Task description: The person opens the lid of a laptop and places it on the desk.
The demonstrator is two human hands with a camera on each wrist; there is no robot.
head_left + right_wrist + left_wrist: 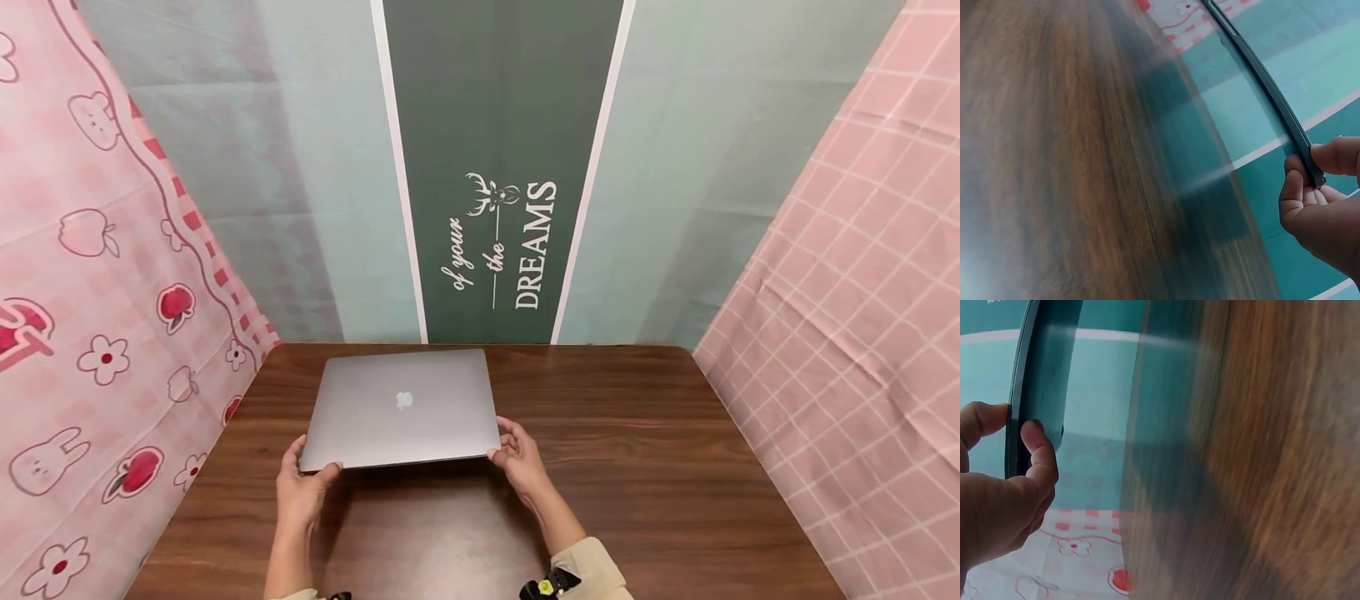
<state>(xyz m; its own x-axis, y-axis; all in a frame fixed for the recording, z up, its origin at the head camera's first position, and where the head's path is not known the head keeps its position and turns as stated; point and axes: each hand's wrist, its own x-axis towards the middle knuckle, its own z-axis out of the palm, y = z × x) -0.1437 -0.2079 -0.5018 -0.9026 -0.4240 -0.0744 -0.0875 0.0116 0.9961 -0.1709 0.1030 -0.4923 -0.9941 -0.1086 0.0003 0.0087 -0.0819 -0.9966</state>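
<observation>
In the head view's lower left, the left hand (300,496) pinches the lower-left corner of a closed laptop (397,433) between thumb and fingers. The laptop is left of centre, raised above the counter (637,492). At lower centre, the right hand (522,462) pinches its lower-right corner.

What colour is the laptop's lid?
The lid is plain silvery grey with a pale apple logo; it shows best in the head view.
</observation>
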